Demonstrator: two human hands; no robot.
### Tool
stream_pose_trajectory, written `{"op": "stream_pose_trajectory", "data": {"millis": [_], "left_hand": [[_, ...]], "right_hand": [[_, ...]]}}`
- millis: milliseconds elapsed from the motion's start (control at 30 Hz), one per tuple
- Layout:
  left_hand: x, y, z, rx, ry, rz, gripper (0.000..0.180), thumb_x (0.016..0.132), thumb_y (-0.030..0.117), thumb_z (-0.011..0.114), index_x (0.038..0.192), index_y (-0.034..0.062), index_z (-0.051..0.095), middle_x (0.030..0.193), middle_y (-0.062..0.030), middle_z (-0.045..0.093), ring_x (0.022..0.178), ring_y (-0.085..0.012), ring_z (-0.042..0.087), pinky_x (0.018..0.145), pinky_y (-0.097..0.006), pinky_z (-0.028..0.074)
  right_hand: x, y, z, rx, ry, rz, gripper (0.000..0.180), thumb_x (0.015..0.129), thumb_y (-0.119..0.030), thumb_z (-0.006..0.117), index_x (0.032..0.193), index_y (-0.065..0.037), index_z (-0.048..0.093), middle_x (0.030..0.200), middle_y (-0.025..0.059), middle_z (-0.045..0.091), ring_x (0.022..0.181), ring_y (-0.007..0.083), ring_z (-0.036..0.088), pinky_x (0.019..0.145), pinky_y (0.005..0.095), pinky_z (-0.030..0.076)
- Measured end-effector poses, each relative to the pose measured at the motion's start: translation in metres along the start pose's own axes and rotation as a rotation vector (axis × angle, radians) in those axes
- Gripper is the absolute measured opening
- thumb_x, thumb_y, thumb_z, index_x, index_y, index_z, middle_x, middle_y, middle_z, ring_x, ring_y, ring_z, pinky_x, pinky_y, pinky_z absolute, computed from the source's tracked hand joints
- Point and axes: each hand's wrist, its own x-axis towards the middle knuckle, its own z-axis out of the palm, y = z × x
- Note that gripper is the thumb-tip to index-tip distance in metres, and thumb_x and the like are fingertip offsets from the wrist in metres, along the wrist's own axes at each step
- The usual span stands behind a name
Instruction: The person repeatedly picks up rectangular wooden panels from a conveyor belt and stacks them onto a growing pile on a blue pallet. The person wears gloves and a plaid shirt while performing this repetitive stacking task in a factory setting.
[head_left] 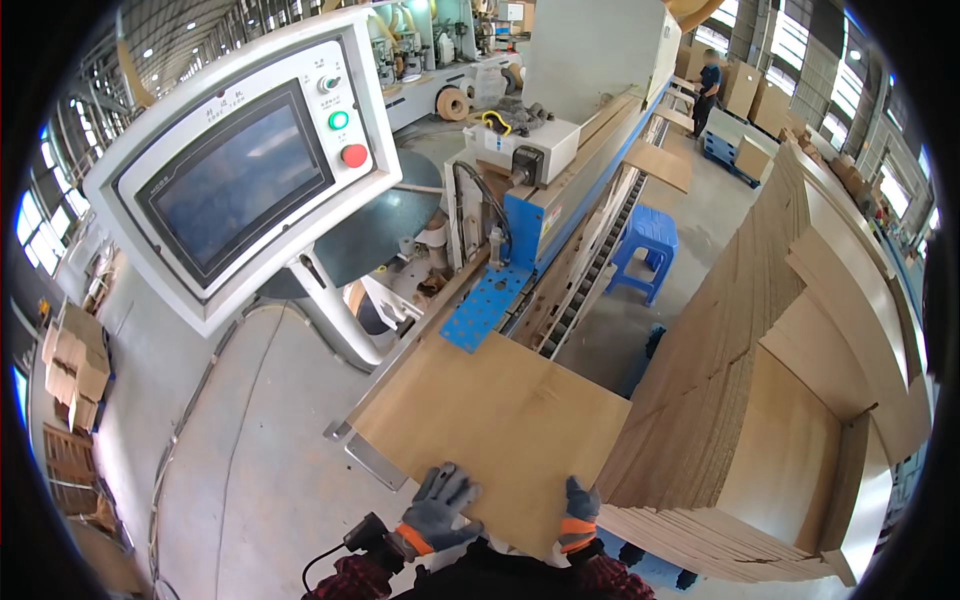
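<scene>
The left hand (440, 508), in a grey glove, rests spread on the near edge of a board (500, 400); the right hand (578, 515) is at its near right corner. Ahead of the hands, a blue plate (485, 308) reaches the board's far edge. A console (240, 175) stands ahead and left of them, a stool (645, 238) ahead and right. Stacked boards (690, 420) rise just beyond the right hand; well ahead stands a person (709, 85).
</scene>
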Motion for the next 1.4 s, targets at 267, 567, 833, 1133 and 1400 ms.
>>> {"op": "stream_pose_trajectory", "data": {"millis": [267, 567, 833, 1133, 1400], "left_hand": [[0.095, -0.039, 0.012, 0.077, -0.047, 0.316, 0.079, 0.070, 0.067, 0.046, 0.117, 0.0026, 0.045, 0.122, -0.0189, 0.038, 0.119, -0.0376, 0.031, 0.103, -0.047, 0.021], [0.209, -0.036, 0.038, 0.153, 0.065, 0.376, 0.084, 0.064, 0.067, 0.052, 0.115, 0.0006, 0.045, 0.120, -0.0182, 0.042, 0.117, -0.0361, 0.033, 0.102, -0.049, 0.020], [0.294, -0.041, 0.066, 0.199, 0.096, 0.328, 0.096, 0.057, 0.063, 0.061, 0.122, -0.0044, 0.039, 0.127, -0.0249, 0.036, 0.123, -0.0387, 0.028, 0.105, -0.047, 0.017], [0.390, -0.048, 0.096, 0.238, 0.196, 0.247, 0.096, 0.062, 0.064, 0.057, 0.124, -0.0058, 0.036, 0.128, -0.0261, 0.035, 0.124, -0.0389, 0.027, 0.105, -0.047, 0.016], [0.425, -0.030, 0.131, 0.169, 0.203, 0.151, 0.084, 0.067, 0.053, 0.060, 0.124, -0.0039, 0.037, 0.131, -0.0268, 0.031, 0.123, -0.0411, 0.026, 0.104, -0.046, 0.019]], "right_hand": [[0.064, -0.022, 0.005, 0.359, 0.008, 0.108, 0.027, 0.084, -0.020, 0.058, 0.103, -0.001, 0.057, 0.087, 0.0060, 0.062, 0.077, 0.0162, 0.058, 0.068, 0.0300, 0.047], [0.206, -0.038, -0.001, -0.568, 0.288, -0.259, 0.044, 0.077, -0.033, 0.063, 0.100, 0.003, 0.057, 0.093, 0.0155, 0.062, 0.088, 0.0269, 0.059, 0.078, 0.0356, 0.045], [0.025, -0.317, -0.042, -0.816, 0.505, -1.122, 0.045, 0.076, -0.027, 0.065, 0.110, -0.001, 0.052, 0.109, 0.0204, 0.053, 0.104, 0.0356, 0.050, 0.087, 0.0403, 0.041], [0.080, -0.543, -0.356, -1.188, 1.432, -0.424, 0.054, 0.076, -0.049, 0.050, 0.091, 0.001, 0.063, 0.094, 0.0241, 0.060, 0.092, 0.0382, 0.055, 0.082, 0.0426, 0.042], [0.057, -0.515, -0.319, -1.388, 1.336, -0.603, 0.053, 0.076, -0.051, 0.047, 0.060, -0.002, 0.062, 0.068, 0.0201, 0.060, 0.073, 0.0374, 0.057, 0.068, 0.0446, 0.043]]}}
